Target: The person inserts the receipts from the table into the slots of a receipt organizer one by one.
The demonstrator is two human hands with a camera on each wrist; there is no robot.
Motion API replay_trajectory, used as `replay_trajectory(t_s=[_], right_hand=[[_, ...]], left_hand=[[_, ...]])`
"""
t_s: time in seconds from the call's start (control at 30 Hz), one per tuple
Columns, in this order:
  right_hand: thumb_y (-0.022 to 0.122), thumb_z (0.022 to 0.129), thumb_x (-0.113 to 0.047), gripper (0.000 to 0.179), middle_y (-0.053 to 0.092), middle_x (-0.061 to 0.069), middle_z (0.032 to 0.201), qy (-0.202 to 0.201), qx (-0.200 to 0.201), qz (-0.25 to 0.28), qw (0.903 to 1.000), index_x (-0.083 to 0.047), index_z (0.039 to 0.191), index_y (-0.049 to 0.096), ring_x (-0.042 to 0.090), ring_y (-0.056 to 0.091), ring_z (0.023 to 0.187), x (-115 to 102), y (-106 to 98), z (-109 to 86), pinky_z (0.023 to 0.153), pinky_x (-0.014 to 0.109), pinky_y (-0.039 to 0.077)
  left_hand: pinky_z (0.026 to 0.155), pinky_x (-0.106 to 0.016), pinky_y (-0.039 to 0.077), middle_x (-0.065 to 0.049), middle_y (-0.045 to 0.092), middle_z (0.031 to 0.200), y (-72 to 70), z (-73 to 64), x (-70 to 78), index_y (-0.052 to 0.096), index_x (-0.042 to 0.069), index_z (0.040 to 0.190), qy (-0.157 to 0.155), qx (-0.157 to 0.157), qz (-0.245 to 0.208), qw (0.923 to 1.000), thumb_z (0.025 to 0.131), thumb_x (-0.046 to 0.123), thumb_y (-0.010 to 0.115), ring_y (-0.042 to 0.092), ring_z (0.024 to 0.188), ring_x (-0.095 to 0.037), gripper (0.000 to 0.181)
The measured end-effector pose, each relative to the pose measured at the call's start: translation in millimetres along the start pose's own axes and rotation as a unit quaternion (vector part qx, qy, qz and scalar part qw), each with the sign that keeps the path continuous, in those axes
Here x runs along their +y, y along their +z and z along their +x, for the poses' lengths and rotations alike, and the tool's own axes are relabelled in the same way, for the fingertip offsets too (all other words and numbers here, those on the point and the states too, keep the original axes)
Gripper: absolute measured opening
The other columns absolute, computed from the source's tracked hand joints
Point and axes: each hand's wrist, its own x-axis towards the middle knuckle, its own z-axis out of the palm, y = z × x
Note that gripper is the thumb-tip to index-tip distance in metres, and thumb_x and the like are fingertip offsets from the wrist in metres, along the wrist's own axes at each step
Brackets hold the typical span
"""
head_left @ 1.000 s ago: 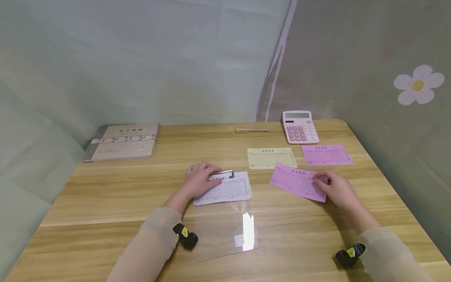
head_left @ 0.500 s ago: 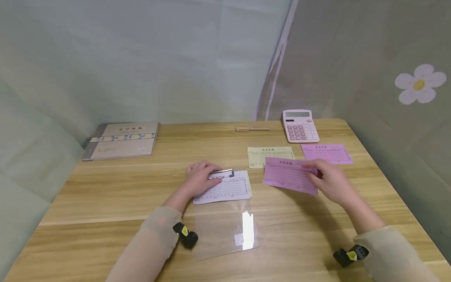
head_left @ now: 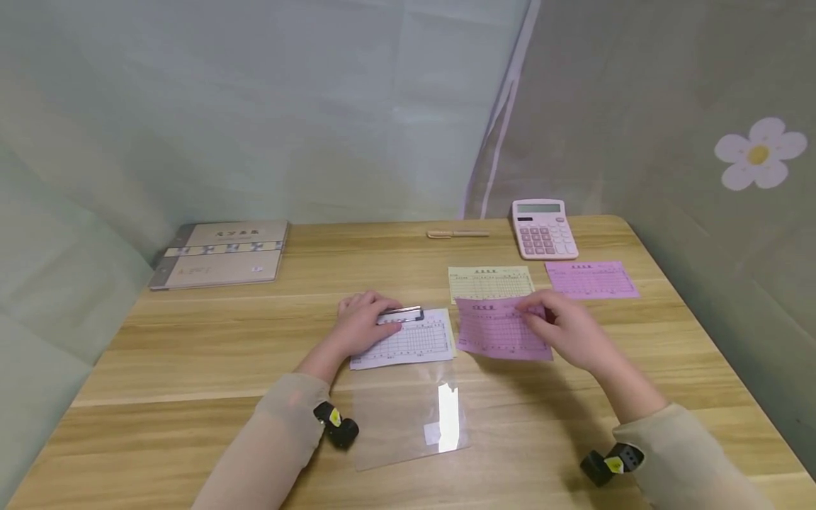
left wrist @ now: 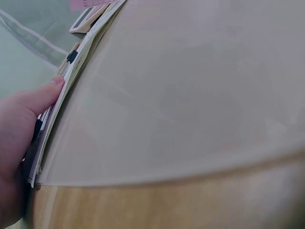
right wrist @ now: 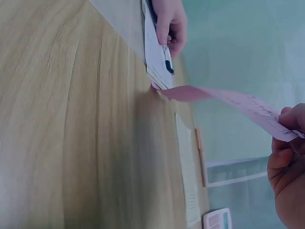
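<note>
A transparent clipboard (head_left: 395,418) lies on the table with a white printed form (head_left: 414,343) under its metal clip (head_left: 408,313). Greenish-yellow paper shows beneath that form. My left hand (head_left: 362,324) grips the clip, thumb on the near side and fingers over the far side. Between thumb and fingers my right hand (head_left: 570,331) pinches the right end of a pink form (head_left: 494,329). This form is raised and bends; in the right wrist view its far end (right wrist: 181,93) reaches the edge of the clipped papers.
Behind the raised form lies a yellow form (head_left: 487,280), with another pink form (head_left: 593,278) to its right. A pink calculator (head_left: 544,230) and a pen (head_left: 457,234) are at the back. An album-like book (head_left: 223,255) lies at the back left.
My right hand has lifted the pink form off the table and carried it left, toward the clipboard. The left hand stays on the clip.
</note>
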Motion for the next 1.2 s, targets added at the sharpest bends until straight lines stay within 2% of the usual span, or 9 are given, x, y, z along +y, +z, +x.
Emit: replay_trajectory(t_s=[0.17, 0.3, 0.4, 0.6, 0.73, 0.8, 0.93, 1.2], right_hand=[[0.060, 0.089, -0.004, 0.013, 0.056, 0.001, 0.078, 0.054, -0.018, 0.022, 0.9982, -0.006, 0.101, 0.065, 0.016, 0.046, 0.068, 14, 13, 0.7, 0.058, 0.026, 0.040], [0.059, 0.089, -0.005, 0.014, 0.057, 0.000, 0.079, 0.080, -0.052, 0.024, 0.9951, -0.007, 0.102, 0.065, 0.016, 0.048, 0.069, 25, 31, 0.7, 0.058, 0.027, 0.042], [0.058, 0.090, -0.008, 0.016, 0.058, 0.001, 0.077, 0.099, -0.086, 0.048, 0.9902, -0.008, 0.104, 0.064, 0.016, 0.052, 0.064, 28, 44, 0.7, 0.055, 0.028, 0.044], [0.057, 0.092, -0.011, 0.015, 0.055, 0.002, 0.073, 0.094, -0.121, 0.071, 0.9856, -0.008, 0.105, 0.063, 0.015, 0.054, 0.051, 30, 63, 3.6, 0.050, 0.029, 0.044], [0.056, 0.092, -0.012, 0.016, 0.055, 0.004, 0.072, 0.120, -0.124, 0.094, 0.9805, -0.008, 0.107, 0.062, 0.018, 0.054, 0.052, 31, 64, 1.2, 0.051, 0.030, 0.044], [0.056, 0.093, -0.014, 0.017, 0.056, 0.006, 0.074, 0.134, -0.120, 0.105, 0.9781, -0.008, 0.108, 0.062, 0.020, 0.054, 0.059, 33, 60, -1.2, 0.055, 0.031, 0.045], [0.057, 0.092, -0.013, 0.016, 0.058, 0.005, 0.085, 0.136, -0.100, 0.095, 0.9811, -0.009, 0.106, 0.062, 0.020, 0.052, 0.075, 37, 54, -2.3, 0.066, 0.032, 0.044], [0.057, 0.089, -0.005, 0.016, 0.060, 0.008, 0.087, 0.135, -0.071, 0.120, 0.9809, -0.002, 0.104, 0.062, 0.018, 0.052, 0.075, 40, 48, -1.8, 0.064, 0.027, 0.044]], left_hand=[[0.097, -0.045, 0.018, 0.001, 0.053, 0.118, 0.7, 1.1, -0.2, 0.060, 0.025, 0.124, -0.002, -0.002, 0.001, 1.0000, 0.088, 0.046, 0.059, 0.044, 0.111, -0.020, 0.041], [0.097, -0.046, 0.018, 0.000, 0.053, 0.119, 0.4, 1.1, -0.7, 0.059, 0.025, 0.124, -0.002, -0.003, 0.002, 1.0000, 0.088, 0.046, 0.059, 0.044, 0.110, -0.020, 0.042], [0.097, -0.046, 0.018, 0.000, 0.053, 0.119, -0.3, 0.8, -0.9, 0.059, 0.025, 0.124, -0.002, -0.002, 0.003, 1.0000, 0.088, 0.046, 0.059, 0.045, 0.110, -0.020, 0.042], [0.096, -0.046, 0.019, 0.000, 0.054, 0.116, -1.4, 0.3, -0.5, 0.060, 0.024, 0.124, 0.005, 0.006, 0.003, 1.0000, 0.088, 0.045, 0.060, 0.046, 0.108, -0.021, 0.042], [0.096, -0.045, 0.019, 0.001, 0.054, 0.113, 1.1, 0.8, -0.2, 0.060, 0.025, 0.124, 0.010, 0.004, 0.006, 0.9999, 0.088, 0.045, 0.060, 0.045, 0.107, -0.020, 0.041], [0.096, -0.045, 0.019, 0.001, 0.054, 0.113, 1.9, 1.4, 0.8, 0.060, 0.024, 0.124, 0.012, 0.004, 0.006, 0.9999, 0.088, 0.045, 0.060, 0.046, 0.107, -0.021, 0.041], [0.096, -0.046, 0.019, 0.000, 0.054, 0.115, 0.6, 2.4, 1.9, 0.060, 0.023, 0.124, 0.016, 0.009, 0.004, 0.9998, 0.088, 0.043, 0.061, 0.046, 0.109, -0.022, 0.041], [0.096, -0.046, 0.019, -0.001, 0.054, 0.117, -0.6, -0.4, 1.5, 0.061, 0.023, 0.123, 0.011, 0.010, 0.003, 0.9999, 0.088, 0.043, 0.061, 0.046, 0.111, -0.022, 0.040]])
